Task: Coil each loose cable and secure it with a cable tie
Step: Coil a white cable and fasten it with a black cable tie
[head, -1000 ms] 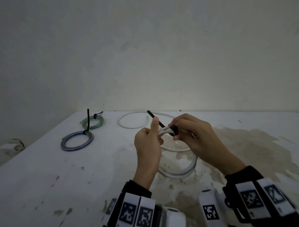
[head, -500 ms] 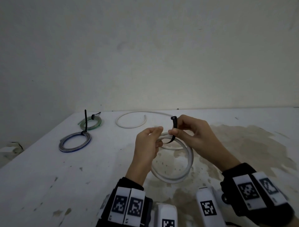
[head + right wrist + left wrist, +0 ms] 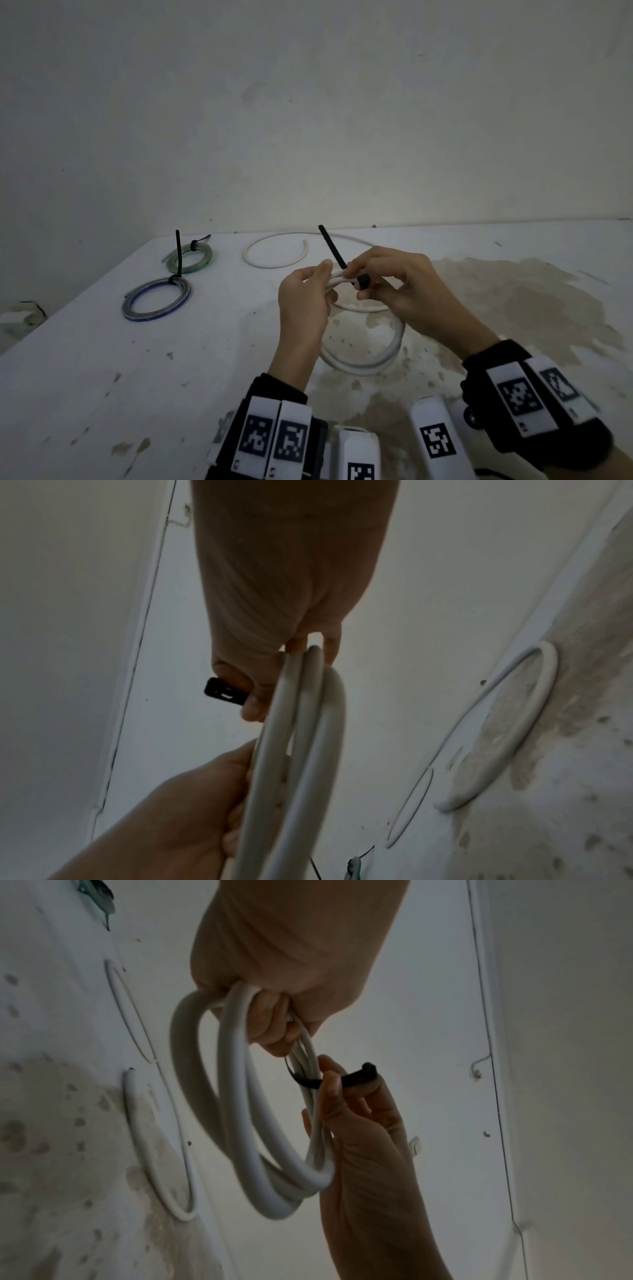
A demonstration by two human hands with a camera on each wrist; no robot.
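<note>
A white cable coil (image 3: 363, 366) of several turns hangs upright above the table. My left hand (image 3: 323, 275) grips its top turns in a bundle. My right hand (image 3: 356, 286) pinches the head of a black cable tie (image 3: 363, 282) against the same spot, just right of the left hand. The tie's tail (image 3: 330, 246) points up and back to the left. In the left wrist view the tie (image 3: 356, 1079) wraps the coil (image 3: 240, 1123) between the right hand's fingers. The right wrist view shows the square tie head (image 3: 224, 691) beside the coil (image 3: 301, 750).
A loose white cable (image 3: 274, 262) curves across the back of the white table (image 3: 102, 377). At the back left lie a blue-grey coil (image 3: 157, 301) and a green coil (image 3: 188, 258), each with a black tie. The right side of the table is stained brown. A wall stands behind.
Half a second ago the tie's head stood up above my right fingers. Now the head sits low at the coil and the tail sticks up. Both hands keep their hold.
</note>
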